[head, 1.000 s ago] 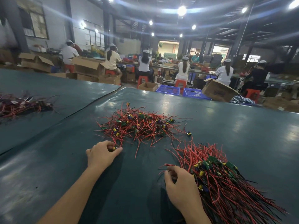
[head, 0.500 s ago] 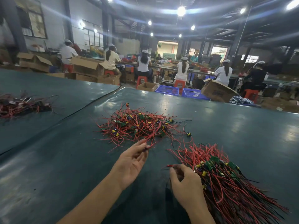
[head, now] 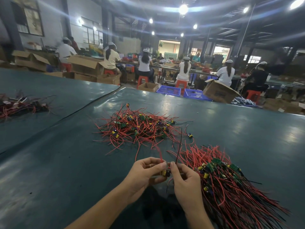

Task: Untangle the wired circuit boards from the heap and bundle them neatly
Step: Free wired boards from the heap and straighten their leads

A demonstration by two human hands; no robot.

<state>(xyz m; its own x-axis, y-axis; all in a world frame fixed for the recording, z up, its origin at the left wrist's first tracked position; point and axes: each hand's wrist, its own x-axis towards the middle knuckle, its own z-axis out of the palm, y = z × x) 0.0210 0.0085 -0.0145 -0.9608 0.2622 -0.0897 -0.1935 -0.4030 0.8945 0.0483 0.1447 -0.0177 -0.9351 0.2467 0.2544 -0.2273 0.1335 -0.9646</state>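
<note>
Our left hand (head: 145,176) and right hand (head: 186,184) met low over the worktop (head: 66,162), the fingertips and thumbs of both curled in a pinch on one small circuit board (head: 165,173) that carried a yellow part. From that board a red wire (head: 158,151) and a black wire (head: 179,149) rose towards the far side. Just to the right of our right hand, touching it, lay the bundle (head: 231,182): green boards gathered near the middle, with their red and black leads combed out roughly parallel towards the near right edge. Beyond our hands and a little apart from them sat the heap (head: 137,128), a loose tangle of red wires with green boards and yellow and blue parts showing through it. Far off on the left part of the worktop lay a second pile (head: 21,106) of darker wired pieces. Past the far edge stood an open cardboard box (head: 219,93) with dark printing on its side, too blurred for us to read, and beside it two blue crates (head: 168,90). Behind these, people (head: 145,63) in light caps sat on red stools (head: 142,79) at long benches, their backs to us.
</note>
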